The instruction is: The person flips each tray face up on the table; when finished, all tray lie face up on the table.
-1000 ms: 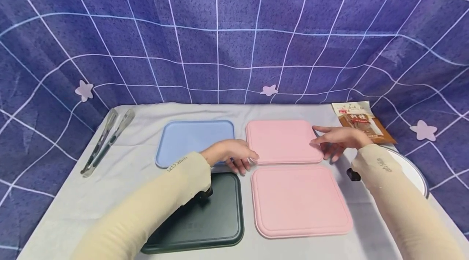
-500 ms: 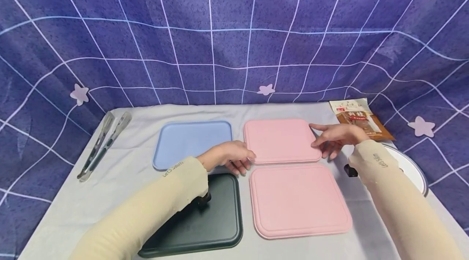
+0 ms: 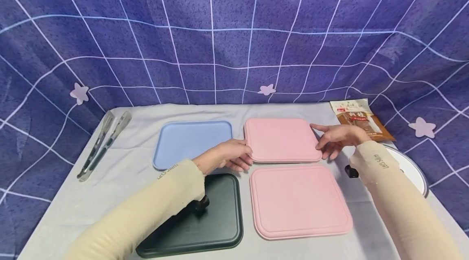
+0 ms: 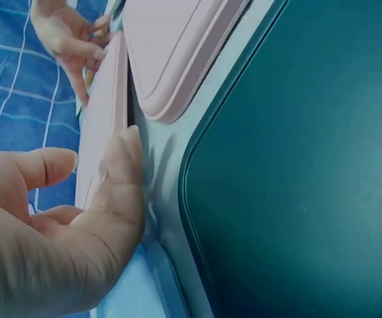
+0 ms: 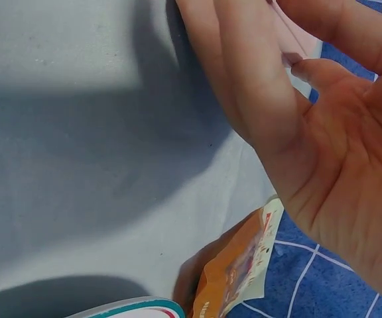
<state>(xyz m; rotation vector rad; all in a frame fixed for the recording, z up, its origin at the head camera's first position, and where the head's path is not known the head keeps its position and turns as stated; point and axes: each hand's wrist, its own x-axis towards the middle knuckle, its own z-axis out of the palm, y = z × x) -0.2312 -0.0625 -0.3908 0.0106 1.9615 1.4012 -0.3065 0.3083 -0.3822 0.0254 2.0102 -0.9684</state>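
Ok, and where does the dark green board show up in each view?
Head: the dark green board, lower left of centre, partly behind the left sleeve.
Left wrist: the board fills most of the right side.
Right wrist: not in it.
Shared landmark: the grid-patterned blue cloth, seen in all three.

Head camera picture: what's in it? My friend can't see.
A left hand and right hand hold opposite ends of a pink board. Another pink board lies nearer; a blue board, dark green board and tongs lie left.
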